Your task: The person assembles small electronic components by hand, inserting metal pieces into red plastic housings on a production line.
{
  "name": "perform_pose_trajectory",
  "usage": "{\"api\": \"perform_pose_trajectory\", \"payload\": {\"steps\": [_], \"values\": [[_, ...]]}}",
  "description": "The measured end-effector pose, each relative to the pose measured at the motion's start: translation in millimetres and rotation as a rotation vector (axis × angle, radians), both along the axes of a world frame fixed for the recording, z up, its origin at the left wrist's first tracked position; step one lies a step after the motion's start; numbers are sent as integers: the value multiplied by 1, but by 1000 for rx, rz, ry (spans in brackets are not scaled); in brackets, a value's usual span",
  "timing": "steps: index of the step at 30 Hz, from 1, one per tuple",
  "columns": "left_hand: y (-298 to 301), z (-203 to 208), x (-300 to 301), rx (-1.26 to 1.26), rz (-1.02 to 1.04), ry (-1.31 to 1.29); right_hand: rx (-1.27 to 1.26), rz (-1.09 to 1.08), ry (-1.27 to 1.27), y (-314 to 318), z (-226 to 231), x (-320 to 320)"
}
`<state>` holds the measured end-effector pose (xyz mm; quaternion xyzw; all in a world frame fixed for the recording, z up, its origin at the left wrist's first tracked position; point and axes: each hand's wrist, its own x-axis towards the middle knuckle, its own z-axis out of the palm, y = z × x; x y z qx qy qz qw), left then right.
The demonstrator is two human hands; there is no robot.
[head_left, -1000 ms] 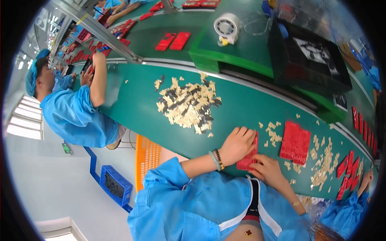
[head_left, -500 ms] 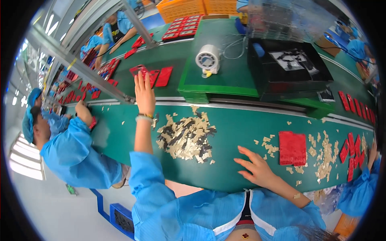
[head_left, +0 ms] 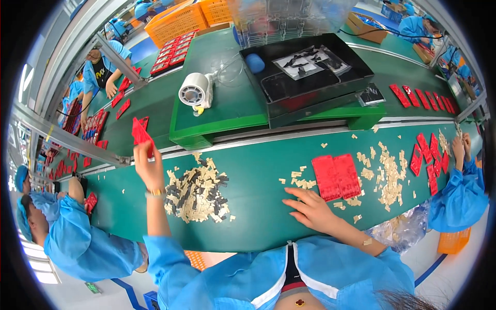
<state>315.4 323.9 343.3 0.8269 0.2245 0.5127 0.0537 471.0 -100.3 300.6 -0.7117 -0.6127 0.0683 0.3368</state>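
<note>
My left hand (head_left: 149, 169) reaches over the belt's near rail and pinches a flat red plastic panel (head_left: 138, 131). Part of a second red piece shows behind that panel; whether I hold it too cannot be made out. My right hand (head_left: 312, 211) is low over the green bench with its fingers stretched out and nothing in them. Just beyond it lie two red panels (head_left: 326, 179) side by side. Between my hands is a heap of small beige and black pieces (head_left: 196, 192). A small beige piece sticks to my right forearm.
A white fan (head_left: 195, 92) and a black box (head_left: 310, 77) stand on a green raised platform (head_left: 227, 122) ahead. More beige pieces (head_left: 391, 178) and red panels (head_left: 432, 178) lie to the right. Co-workers sit at left (head_left: 88, 227) and right (head_left: 457, 191).
My left hand has closed on a red panel and lifted it from the belt toward me. The view has turned to the right. My right hand stays spread near the two panels.
</note>
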Motion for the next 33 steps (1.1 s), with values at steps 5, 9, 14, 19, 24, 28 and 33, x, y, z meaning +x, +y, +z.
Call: {"api": "perform_pose_trajectory", "payload": {"steps": [5, 9, 14, 19, 24, 28, 33], "values": [[-190, 10, -32, 268, -456, 432, 256, -84, 143, 6, 3, -6], [-283, -17, -26, -93, -679, 651, 145, 39, 5, 6, 8, -2], [-221, -35, -44, -194, -100, 550, 472, -104, -341, 29, 96, 95], [-157, -70, -53, -147, 131, 549, 256, -94, -611, 91, 167, 157], [-136, -65, -52, -128, 9, 534, 54, -89, -622, 105, 168, 161], [-133, -62, -60, -184, -20, 343, 392, -8, -607, 72, 152, 113], [-136, -52, -54, -365, -107, 206, -53, 331, -314, -30, 28, 17]]}}
